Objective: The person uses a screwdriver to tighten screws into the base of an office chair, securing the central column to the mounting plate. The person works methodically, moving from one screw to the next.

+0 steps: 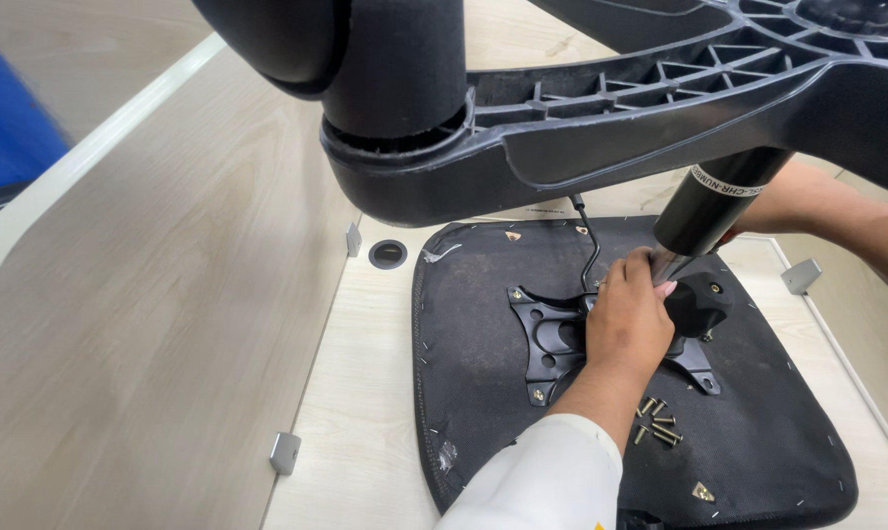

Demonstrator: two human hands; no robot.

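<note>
Head view: an upturned chair seat [758, 432], its black fabric underside facing up, lies on the pale wood counter [355, 432] at about 5 o'clock in the frame. A black metal mounting plate [552, 339] sits on the middle of the seat, with a brass screw visible at its lower left corner. The left hand [628, 324] comes in from 6 o'clock in a white sleeve [552, 481] and rests over the plate; its grip is narrow, fingers curled against the lower end of the gas cylinder [709, 211], which rises tilted toward 1 o'clock into the chair base [601, 108]. That black star-shaped base, with ribbed arms and a caster socket, fills the top of the frame from 10 to 2 o'clock. The right hand is hidden behind the cylinder; only its bare forearm [846, 226] shows, entering from 3 o'clock, so its grip cannot be told. A black knob [697, 302] lies just beside the left hand at 3 o'clock. Loose brass screws [657, 422] lie on the seat fabric near the left wrist. A thin black cable [591, 250] curves from the plate toward 12 o'clock. A round grommet hole [388, 254] sits in the counter at 9 o'clock of the seat.
</note>
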